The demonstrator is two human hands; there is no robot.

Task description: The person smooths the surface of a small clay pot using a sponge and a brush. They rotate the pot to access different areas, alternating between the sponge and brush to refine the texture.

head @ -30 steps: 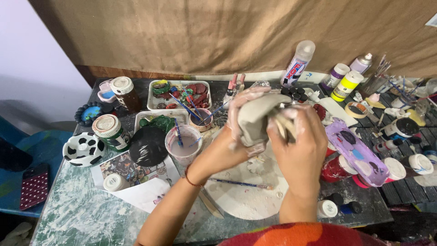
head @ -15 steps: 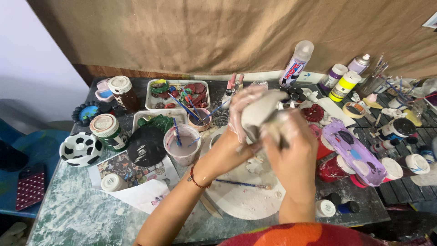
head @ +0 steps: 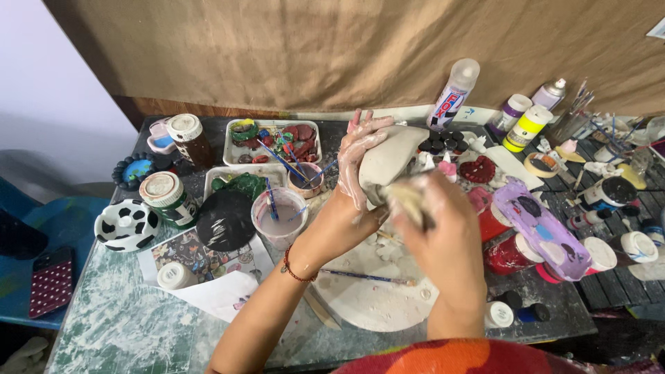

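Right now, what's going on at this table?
A person holds a grey clay piece up over a white board. The left hand, smeared with wet clay, grips it from the side, while the right hand works a small sponge against its lower edge. A brush lies on the board, with a cup of cloudy water to the left among paint jars.

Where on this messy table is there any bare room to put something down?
Bare marbled tabletop lies at the near left corner, beside the paper sheets and below the spotted dish. The far side and right end, around the purple tray, are packed with paints.
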